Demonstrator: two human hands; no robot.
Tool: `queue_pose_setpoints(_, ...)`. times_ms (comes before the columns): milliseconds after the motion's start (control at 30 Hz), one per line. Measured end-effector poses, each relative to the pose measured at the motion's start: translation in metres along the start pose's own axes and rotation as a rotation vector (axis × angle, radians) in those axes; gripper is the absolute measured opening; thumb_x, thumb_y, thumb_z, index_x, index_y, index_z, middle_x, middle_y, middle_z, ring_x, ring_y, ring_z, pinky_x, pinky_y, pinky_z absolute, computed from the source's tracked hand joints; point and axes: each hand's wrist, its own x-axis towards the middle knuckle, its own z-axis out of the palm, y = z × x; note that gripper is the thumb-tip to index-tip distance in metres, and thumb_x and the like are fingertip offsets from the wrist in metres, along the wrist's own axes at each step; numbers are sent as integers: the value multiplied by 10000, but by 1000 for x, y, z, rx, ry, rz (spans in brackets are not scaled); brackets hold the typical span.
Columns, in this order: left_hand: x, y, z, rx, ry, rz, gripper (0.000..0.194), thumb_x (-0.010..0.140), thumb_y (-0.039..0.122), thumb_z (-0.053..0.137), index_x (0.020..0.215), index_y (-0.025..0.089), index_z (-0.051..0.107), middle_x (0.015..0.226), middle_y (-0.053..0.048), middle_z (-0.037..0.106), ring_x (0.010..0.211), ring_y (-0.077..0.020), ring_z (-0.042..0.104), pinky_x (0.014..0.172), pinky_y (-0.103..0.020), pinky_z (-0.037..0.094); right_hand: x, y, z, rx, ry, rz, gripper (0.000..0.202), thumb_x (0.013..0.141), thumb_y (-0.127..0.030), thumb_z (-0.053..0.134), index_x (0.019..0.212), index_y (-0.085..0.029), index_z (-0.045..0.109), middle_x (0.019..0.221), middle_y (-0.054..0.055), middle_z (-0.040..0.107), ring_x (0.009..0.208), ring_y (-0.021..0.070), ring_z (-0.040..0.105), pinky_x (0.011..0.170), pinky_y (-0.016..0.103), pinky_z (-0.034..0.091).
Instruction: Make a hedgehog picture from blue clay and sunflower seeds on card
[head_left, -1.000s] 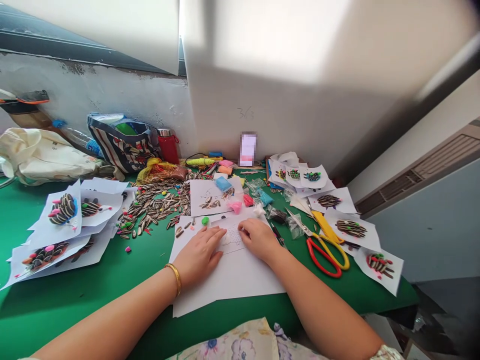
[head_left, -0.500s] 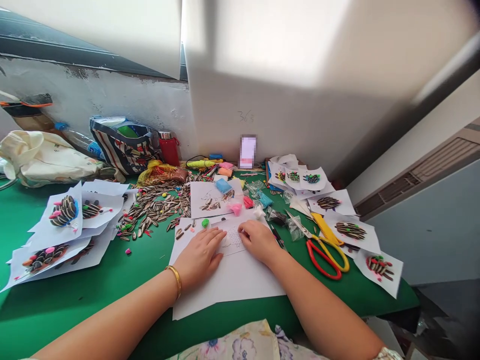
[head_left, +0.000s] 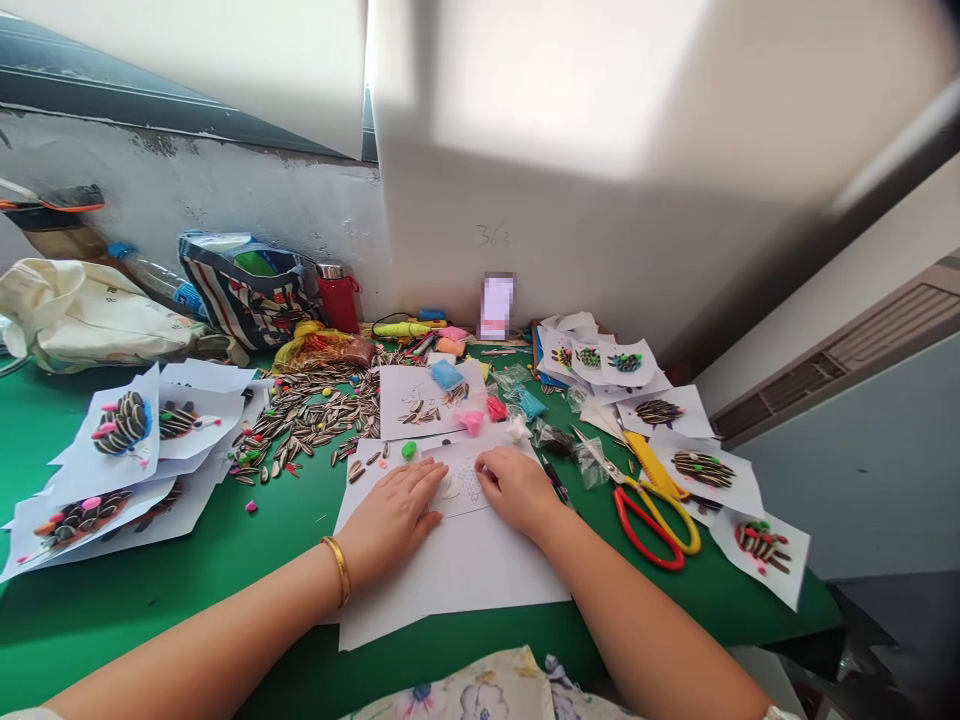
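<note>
My left hand (head_left: 396, 515) lies flat on white paper (head_left: 472, 575), its fingers stretched out beside a small sheet with a dotted drawing (head_left: 466, 482). On the drawing's right side, my right hand (head_left: 517, 490) is curled with thumb and fingers pinched together. Whatever those fingers hold, if anything, is hidden. A green lump of clay (head_left: 409, 450) and a few sunflower seeds (head_left: 355, 472) sit just beyond my left fingertips. Farther back is another sheet (head_left: 394, 385) with seeds and a blue clay packet (head_left: 447, 375) on it.
A heap of sunflower seeds (head_left: 319, 415) spreads behind, to the left. Seed-decorated sheets lie at left (head_left: 124, 430) and right (head_left: 701, 470). Red-and-yellow scissors (head_left: 649, 520) rest right of my right hand. At the back stand a red bottle (head_left: 339, 300) and a striped bag (head_left: 247, 290).
The view has shifted slightly. Both hands stay in nearly the same place on the paper, and nothing has visibly been picked up or put down.
</note>
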Motion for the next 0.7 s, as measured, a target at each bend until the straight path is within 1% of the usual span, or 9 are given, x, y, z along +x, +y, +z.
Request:
queue_pose_setpoints(100, 2, -2, 0, 13, -57, 8, 542, 924, 225, 494, 1459, 202, 413, 1478, -115, 502, 1382, -258, 450, 1148, -480, 375, 0, -1, 0, -22, -24, 8, 95, 896, -147, 580, 936, -212, 638, 885, 29, 686, 821, 178, 610, 738, 289, 408)
queue_pose_setpoints(167, 4, 0, -2, 31, -97, 21, 545, 906, 180, 482, 1447, 191, 423, 1490, -116, 488, 1395, -255, 435, 1154, -481, 367, -1, -2, 0, -32, -26, 11, 98, 896, -151, 580, 941, -213, 641, 888, 30, 694, 819, 178, 615, 731, 289, 406)
queue_pose_setpoints(233, 8, 5, -6, 48, -121, 32, 530, 885, 178, 513, 1413, 174, 463, 1476, -128, 501, 1385, -267, 447, 1151, -485, 371, -1, -2, 0, -36, -19, 8, 103, 892, -149, 582, 944, -215, 643, 887, 31, 699, 817, 180, 618, 728, 289, 408)
queue_pose_setpoints(267, 9, 8, -8, 55, -123, 31, 525, 874, 205, 549, 1394, 164, 483, 1462, -139, 515, 1371, -280, 462, 1145, -489, 379, -1, -2, 1, -37, -14, 6, 108, 890, -147, 581, 945, -216, 643, 887, 31, 700, 819, 181, 619, 729, 291, 410)
queue_pose_setpoints(367, 11, 14, -10, 68, -93, -9, 512, 846, 274, 638, 1334, 150, 541, 1407, -154, 563, 1309, -307, 519, 1118, -492, 415, -2, -2, 1, -34, -11, 6, 112, 888, -146, 582, 949, -217, 645, 893, 30, 700, 828, 185, 621, 737, 296, 418)
queue_pose_setpoints(433, 10, 13, -9, 71, -58, -17, 504, 852, 292, 652, 1326, 157, 550, 1406, -151, 563, 1307, -312, 519, 1114, -499, 421, -2, -4, 0, -27, -21, 4, 112, 891, -147, 582, 952, -214, 647, 898, 31, 699, 834, 187, 622, 739, 299, 424)
queue_pose_setpoints(567, 5, 5, -5, 37, -37, 29, 522, 871, 321, 651, 1355, 167, 531, 1448, -147, 525, 1346, -304, 483, 1134, -513, 403, -1, -9, -1, 6, -46, -13, 114, 892, -138, 581, 949, -204, 654, 889, 37, 698, 850, 193, 624, 745, 299, 437)
queue_pose_setpoints(700, 3, -1, -5, 2, -28, 57, 510, 878, 332, 645, 1353, 179, 539, 1446, -135, 531, 1349, -294, 484, 1147, -502, 395, -1, -13, 0, 87, -45, -62, 126, 898, -130, 567, 955, -201, 654, 901, 40, 702, 867, 196, 626, 769, 304, 454)
